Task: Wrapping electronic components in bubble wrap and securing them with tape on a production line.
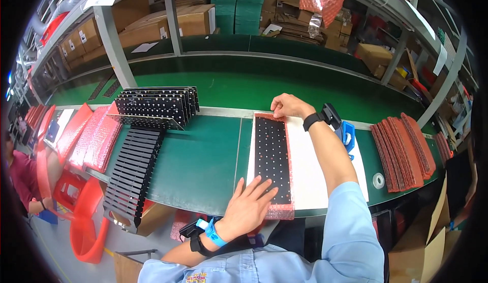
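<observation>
A long black board (272, 153) dotted with rows of small pale spots lies lengthwise before me, inside or on a pink bubble-wrap bag (280, 213). Pink film shows along its right side and at both ends. My left hand (247, 208) rests on the near end of the board, fingers spread and flat. At the far end, my right hand (292, 105) is closed, thumb and fingertips pinching the bag's edge. Underneath lies a white sheet (317, 181) on the green bench.
Several dotted boards (157, 105) stand upright at left, behind a black slotted rack (133, 163). Pink bubble bags (96, 135) lie farther left; another stack of bags (399, 153) sits right. Near it are a blue tape dispenser (347, 140) and tape roll (378, 181). A metal post (113, 41) rises behind.
</observation>
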A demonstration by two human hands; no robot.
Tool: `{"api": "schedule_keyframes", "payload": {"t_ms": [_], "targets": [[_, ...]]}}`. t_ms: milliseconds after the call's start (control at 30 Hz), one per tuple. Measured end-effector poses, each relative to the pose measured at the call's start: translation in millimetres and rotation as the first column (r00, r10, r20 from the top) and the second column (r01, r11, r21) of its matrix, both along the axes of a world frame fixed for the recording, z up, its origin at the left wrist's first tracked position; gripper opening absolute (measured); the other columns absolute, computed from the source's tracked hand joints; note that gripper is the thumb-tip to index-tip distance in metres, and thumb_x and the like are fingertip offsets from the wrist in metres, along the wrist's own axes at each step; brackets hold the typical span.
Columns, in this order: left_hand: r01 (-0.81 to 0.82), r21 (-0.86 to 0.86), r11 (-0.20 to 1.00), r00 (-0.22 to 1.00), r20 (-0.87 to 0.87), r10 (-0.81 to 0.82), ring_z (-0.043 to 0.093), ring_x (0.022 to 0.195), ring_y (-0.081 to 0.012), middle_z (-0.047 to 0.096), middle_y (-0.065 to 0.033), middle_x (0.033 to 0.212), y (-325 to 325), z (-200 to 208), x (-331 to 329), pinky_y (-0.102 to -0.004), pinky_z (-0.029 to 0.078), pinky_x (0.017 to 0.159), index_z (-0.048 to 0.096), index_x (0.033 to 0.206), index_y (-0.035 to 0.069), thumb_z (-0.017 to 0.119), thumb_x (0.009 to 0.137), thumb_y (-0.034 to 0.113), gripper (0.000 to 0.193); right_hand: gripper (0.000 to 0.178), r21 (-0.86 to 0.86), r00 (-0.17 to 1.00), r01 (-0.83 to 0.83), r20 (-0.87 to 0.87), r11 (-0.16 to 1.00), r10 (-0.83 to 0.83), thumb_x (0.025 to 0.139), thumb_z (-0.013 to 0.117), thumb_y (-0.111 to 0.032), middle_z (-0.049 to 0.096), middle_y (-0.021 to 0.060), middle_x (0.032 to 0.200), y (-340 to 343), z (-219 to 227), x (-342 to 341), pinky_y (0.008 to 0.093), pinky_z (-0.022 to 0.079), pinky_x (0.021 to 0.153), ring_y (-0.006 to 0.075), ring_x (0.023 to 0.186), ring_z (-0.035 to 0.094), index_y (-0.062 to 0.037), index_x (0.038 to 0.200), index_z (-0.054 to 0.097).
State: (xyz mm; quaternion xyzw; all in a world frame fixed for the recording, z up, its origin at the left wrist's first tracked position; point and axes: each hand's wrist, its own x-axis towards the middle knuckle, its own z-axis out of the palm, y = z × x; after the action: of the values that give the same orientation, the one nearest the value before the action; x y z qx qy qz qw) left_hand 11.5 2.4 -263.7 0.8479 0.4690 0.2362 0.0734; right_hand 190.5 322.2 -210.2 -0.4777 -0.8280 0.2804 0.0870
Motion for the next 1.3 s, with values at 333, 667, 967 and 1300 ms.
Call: {"api": "schedule_keyframes", "payload": {"t_ms": [333, 667, 967, 1300], "targets": [[-0.014, 0.037, 0.999, 0.998, -0.052, 0.016, 0.041, 0.138, -0.0311, 0.049, -0.0077, 0.144, -23.6, 0.2, -1.1, -0.0614, 0.031, 0.11, 0.057, 0.136, 0.016, 0.059, 0.093, 0.021, 0.043, 0.026, -0.023, 0.953, -0.109, 0.281, 0.994, 0.111, 0.078, 0.08, -0.01, 0.073, 0.0059, 0.097, -4.9, 23.4, -12.2, 0.0314, 0.051, 0.081, 0.0191, 0.089, 0.067, -0.006, 0.103, 0.071], [-0.032, 0.192, 0.981, 0.998, -0.043, 0.041, 0.042, 0.136, -0.0323, 0.052, -0.0108, 0.14, -16.7, 3.2, 7.4, -0.0582, 0.031, 0.111, 0.06, 0.13, 0.01, 0.059, 0.089, 0.016, 0.041, 0.02, -0.071, 0.959, -0.284, -0.016, 0.956, 0.283, 0.077, 0.07, 0.001, 0.072, 0.0069, 0.083, -3.6, 89.7, 10.6, 0.0305, 0.056, 0.067, 0.0152, 0.077, 0.068, -0.0001, 0.097, 0.07], [0.078, 0.133, 0.988, 0.987, 0.127, -0.095, 0.049, 0.126, -0.0341, 0.058, -0.0108, 0.128, -19.4, -15.3, 27.2, -0.0468, 0.036, 0.11, 0.062, 0.12, 0.005, 0.06, 0.083, 0.01, 0.037, 0.013, 0.94, 0.955, -0.141, 0.046, 0.311, 0.295, 0.076, 0.067, 0.004, 0.059, 0.0135, 0.072, -204.3, 171.7, 22.4, 0.035, 0.048, 0.059, 0.0263, 0.066, 0.061, 0.0017, 0.088, 0.061], [0.114, 0.172, 0.979, 0.972, 0.186, -0.145, 0.055, 0.117, -0.0271, 0.062, -0.0107, 0.121, -62.1, -28.4, -6.5, -0.0411, 0.042, 0.103, 0.066, 0.11, 0.002, 0.065, 0.077, 0.002, 0.033, 0.015, 0.811, 0.99, -0.096, 0.018, 0.578, 0.14, 0.066, 0.074, -0.006, 0.054, 0.0022, 0.075, -323.1, -43.9, 10.3, 0.0326, 0.047, 0.058, 0.0198, 0.069, 0.056, -0.0104, 0.08, 0.071]]}}
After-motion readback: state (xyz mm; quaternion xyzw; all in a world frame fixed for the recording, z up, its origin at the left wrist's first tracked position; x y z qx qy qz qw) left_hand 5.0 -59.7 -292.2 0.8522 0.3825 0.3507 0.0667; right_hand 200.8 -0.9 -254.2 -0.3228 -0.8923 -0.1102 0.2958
